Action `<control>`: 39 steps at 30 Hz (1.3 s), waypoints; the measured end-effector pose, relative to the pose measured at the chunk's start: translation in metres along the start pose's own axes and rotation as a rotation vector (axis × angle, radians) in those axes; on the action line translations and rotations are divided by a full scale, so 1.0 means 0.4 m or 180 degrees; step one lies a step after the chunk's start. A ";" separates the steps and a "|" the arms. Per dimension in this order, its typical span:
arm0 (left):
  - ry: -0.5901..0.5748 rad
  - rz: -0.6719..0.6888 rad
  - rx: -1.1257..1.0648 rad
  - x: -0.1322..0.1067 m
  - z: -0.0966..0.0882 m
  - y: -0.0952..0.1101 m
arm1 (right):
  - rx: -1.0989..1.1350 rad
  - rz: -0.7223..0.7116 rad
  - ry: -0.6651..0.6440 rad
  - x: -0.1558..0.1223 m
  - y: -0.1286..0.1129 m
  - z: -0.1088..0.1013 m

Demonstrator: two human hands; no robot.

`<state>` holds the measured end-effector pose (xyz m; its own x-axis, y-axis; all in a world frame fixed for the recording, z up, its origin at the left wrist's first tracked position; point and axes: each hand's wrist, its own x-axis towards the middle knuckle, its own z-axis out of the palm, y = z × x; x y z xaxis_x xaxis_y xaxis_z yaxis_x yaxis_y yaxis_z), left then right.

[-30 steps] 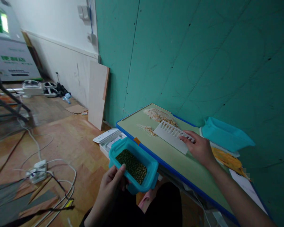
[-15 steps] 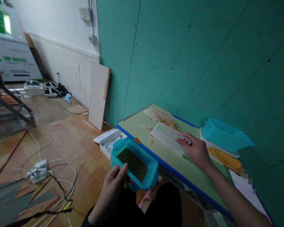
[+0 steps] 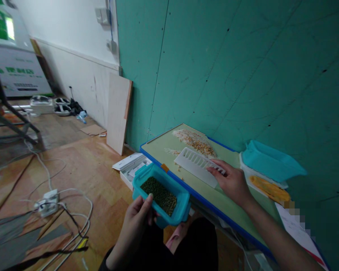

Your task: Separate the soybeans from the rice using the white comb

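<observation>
My left hand [image 3: 138, 214] grips the near side of a turquoise plastic container [image 3: 182, 195], thumb over the rim. Inside lie small green beans [image 3: 159, 194], browner toward the right end. The container is just off the table's front edge. My right hand [image 3: 231, 182] is closed on the right end of a white slotted plastic piece [image 3: 194, 165], which has a row of slots along its back side. This piece is low over the green tabletop [image 3: 155, 146], in front of a spread pile of yellowish beans and pale grains [image 3: 197, 143]. A few loose beans are near its left end.
Behind my right arm sit a second turquoise container [image 3: 271, 160], a yellow-orange item [image 3: 269, 188] and papers [image 3: 296, 229]. The green wall [image 3: 209, 67] borders the table. An open white box [image 3: 130, 169] is on the floor; cables and a power strip [image 3: 48, 203] lie left.
My right hand has drawn the white slotted piece slightly left and toward the table's front edge. The left hand and its container stay nearly in place.
</observation>
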<state>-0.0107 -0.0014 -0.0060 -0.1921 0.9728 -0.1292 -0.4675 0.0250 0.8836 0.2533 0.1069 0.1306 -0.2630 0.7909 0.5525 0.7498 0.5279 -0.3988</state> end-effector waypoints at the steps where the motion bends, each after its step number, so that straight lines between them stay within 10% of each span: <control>1: -0.0012 -0.0002 -0.0010 0.001 0.000 -0.001 | 0.0006 -0.0001 -0.0011 -0.001 -0.002 0.001; 39: 0.0141 0.0088 -0.0077 -0.006 0.008 0.002 | -0.0830 -0.1273 0.0299 -0.100 -0.126 -0.015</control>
<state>-0.0078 -0.0028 -0.0034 -0.2432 0.9619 -0.1251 -0.4820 -0.0079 0.8761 0.2295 0.0469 0.1330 -0.5147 0.5040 0.6936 0.7314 0.6803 0.0484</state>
